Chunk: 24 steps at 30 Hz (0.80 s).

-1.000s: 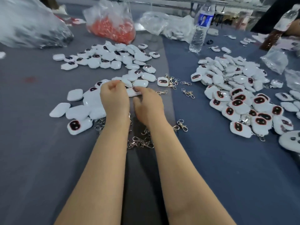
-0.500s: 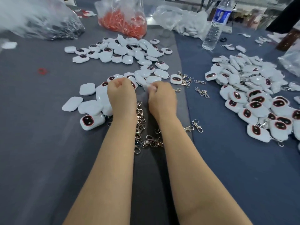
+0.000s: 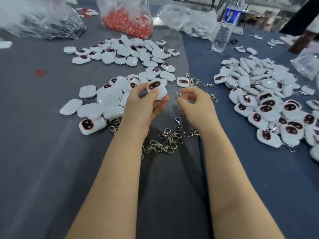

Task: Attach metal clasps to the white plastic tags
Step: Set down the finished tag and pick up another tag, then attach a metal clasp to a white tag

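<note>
My left hand [image 3: 145,104] is raised over the grey table and grips a white plastic tag [image 3: 158,90] with a dark, red-rimmed face turned up. My right hand [image 3: 195,104] hovers just to its right with fingers curled, pinching a small metal clasp [image 3: 179,93] whose ring pokes out at the fingertips. A gap separates tag and clasp. Loose metal clasps [image 3: 164,144] lie between my forearms. Plain tags [image 3: 103,100] lie to the left of my hands, with more behind [image 3: 124,52].
A heap of tags with clasps on them [image 3: 262,100] fills the right side. At the back stand a bag of red pieces [image 3: 127,19], a bag of dark metal parts [image 3: 43,23], a clear bag [image 3: 189,19] and a water bottle [image 3: 224,30]. A red ring [image 3: 39,72] lies left.
Both hands have lifted off the table and turned palms inward. The left hand has brought up a white tag, the right a clasp. The camera has tilted slightly.
</note>
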Each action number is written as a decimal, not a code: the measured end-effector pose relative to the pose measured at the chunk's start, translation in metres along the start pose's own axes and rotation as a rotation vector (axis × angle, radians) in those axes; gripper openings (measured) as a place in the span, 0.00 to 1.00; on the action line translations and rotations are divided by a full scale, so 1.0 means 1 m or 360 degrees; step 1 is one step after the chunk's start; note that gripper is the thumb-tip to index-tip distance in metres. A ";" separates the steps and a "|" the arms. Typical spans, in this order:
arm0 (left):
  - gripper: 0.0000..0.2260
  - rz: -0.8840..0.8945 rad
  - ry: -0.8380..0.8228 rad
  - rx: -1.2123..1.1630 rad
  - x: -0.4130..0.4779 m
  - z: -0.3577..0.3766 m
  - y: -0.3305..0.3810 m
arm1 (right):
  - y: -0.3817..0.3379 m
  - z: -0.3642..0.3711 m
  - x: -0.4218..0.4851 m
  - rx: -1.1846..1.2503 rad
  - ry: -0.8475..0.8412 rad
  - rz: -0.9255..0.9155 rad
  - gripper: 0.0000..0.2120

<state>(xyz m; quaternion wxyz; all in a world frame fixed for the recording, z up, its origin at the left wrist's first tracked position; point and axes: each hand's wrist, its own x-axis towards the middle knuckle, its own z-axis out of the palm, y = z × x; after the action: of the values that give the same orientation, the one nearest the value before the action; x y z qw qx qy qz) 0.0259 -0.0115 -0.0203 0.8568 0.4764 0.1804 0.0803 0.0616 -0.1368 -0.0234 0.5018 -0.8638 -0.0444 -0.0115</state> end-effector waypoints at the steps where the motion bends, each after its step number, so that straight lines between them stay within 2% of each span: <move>1: 0.14 0.0021 0.0019 -0.0031 0.001 -0.001 -0.001 | 0.002 -0.002 0.000 -0.0372 -0.0039 0.0048 0.09; 3: 0.13 0.0027 0.0005 -0.0034 0.001 -0.001 -0.003 | 0.002 -0.007 -0.001 -0.0846 -0.0271 0.0133 0.13; 5: 0.05 0.0011 -0.0035 -0.0007 0.003 0.000 -0.004 | -0.002 -0.005 -0.005 -0.0992 -0.0408 0.0124 0.14; 9: 0.03 -0.0013 0.0056 0.0002 0.005 0.001 -0.005 | -0.004 0.006 -0.009 -0.1053 -0.0396 0.0003 0.11; 12: 0.01 0.0000 0.0113 -0.0042 0.005 0.003 -0.004 | -0.001 0.006 -0.005 -0.0974 -0.0337 -0.0031 0.06; 13: 0.04 0.0025 0.0136 -0.0048 0.005 0.004 -0.004 | 0.001 0.004 -0.004 -0.0896 -0.0312 -0.0032 0.03; 16: 0.16 0.0118 0.0212 0.0011 0.005 0.005 -0.006 | 0.007 0.003 0.000 -0.0357 -0.0209 0.0057 0.10; 18: 0.13 0.0150 0.0220 0.0127 0.005 0.005 -0.007 | 0.008 0.003 0.002 0.0055 -0.0025 0.0123 0.09; 20: 0.08 0.0161 0.0210 0.0243 0.005 0.005 -0.007 | 0.005 0.003 0.003 0.0645 0.0090 0.0187 0.08; 22: 0.08 0.0162 0.0191 0.0332 0.004 0.005 -0.009 | 0.000 0.001 0.002 0.1200 0.0060 0.0236 0.08; 24: 0.08 0.0154 0.0165 0.0398 0.002 0.006 -0.010 | -0.004 -0.003 0.001 0.1455 -0.0009 0.0256 0.08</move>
<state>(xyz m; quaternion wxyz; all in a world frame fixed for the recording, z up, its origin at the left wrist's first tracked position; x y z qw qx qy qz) 0.0302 -0.0211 -0.0262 0.7754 0.5828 0.2100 0.1229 0.0622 -0.1373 -0.0185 0.8303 -0.5546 0.0208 0.0504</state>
